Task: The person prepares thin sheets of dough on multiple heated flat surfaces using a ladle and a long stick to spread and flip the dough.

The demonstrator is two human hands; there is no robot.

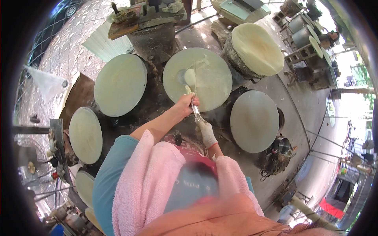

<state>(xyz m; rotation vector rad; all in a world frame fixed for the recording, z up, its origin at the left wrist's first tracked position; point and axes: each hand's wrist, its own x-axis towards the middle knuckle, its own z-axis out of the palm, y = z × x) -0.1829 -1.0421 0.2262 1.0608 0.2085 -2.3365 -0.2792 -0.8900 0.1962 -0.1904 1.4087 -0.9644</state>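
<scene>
My bare left hand (187, 104) is closed round the pale shaft of a long-handled tool (195, 111). My right hand (206, 133), in a whitish work glove, grips the same shaft lower down, nearer my body. The tool reaches over a round, pale flat disc (214, 84) in front of me. At its far end is a pale rounded shape (190, 77); whether it belongs to the tool or lies on the disc, I cannot tell. A thin straight line runs beside that shape, and whitish wet-looking smears mark the disc.
More round pale discs stand around me: two at left (120, 85) (85, 135), one at right (254, 121). A cloth-covered drum (257, 49) is at far right. A metal pot (283, 145) sits right. A pink towel (147, 177) hangs over my front. Wire fencing (43, 51) is left.
</scene>
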